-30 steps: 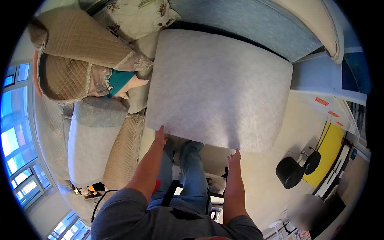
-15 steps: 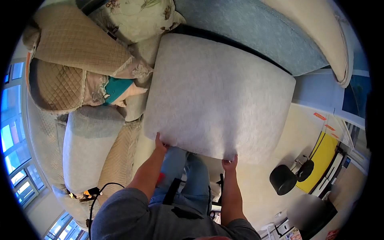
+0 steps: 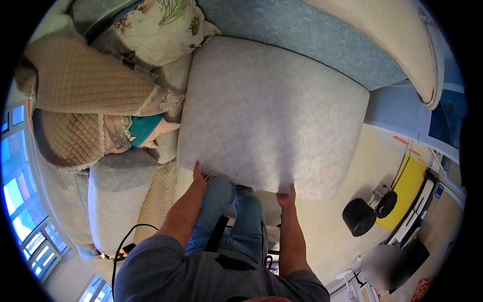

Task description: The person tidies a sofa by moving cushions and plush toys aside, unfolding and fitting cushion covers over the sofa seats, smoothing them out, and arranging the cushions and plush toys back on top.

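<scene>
A large light-grey seat cushion (image 3: 271, 116) lies in the middle of the head view, its far edge against the blue-grey sofa back (image 3: 302, 35). My left hand (image 3: 199, 176) grips its near edge toward the left corner, the thumb on top and the other fingers partly hidden. Further right along the same edge, my right hand (image 3: 287, 196) holds on with its fingers tucked beneath the cushion. My legs in jeans are under the near edge, between the two hands.
Quilted brown covers (image 3: 95, 80), a floral pillow (image 3: 156, 32) and a teal cloth (image 3: 145, 130) lie on the left. Another grey cushion (image 3: 121, 206) is at lower left. On the right are a black stool (image 3: 359, 217), a yellow mat (image 3: 402, 194) and a black cable (image 3: 121, 246) at lower left.
The cushion's far edge has moved up against the sofa back, closing the dark gap there. My right hand, first with fingers apart at the edge, has taken hold. The view has shifted slightly.
</scene>
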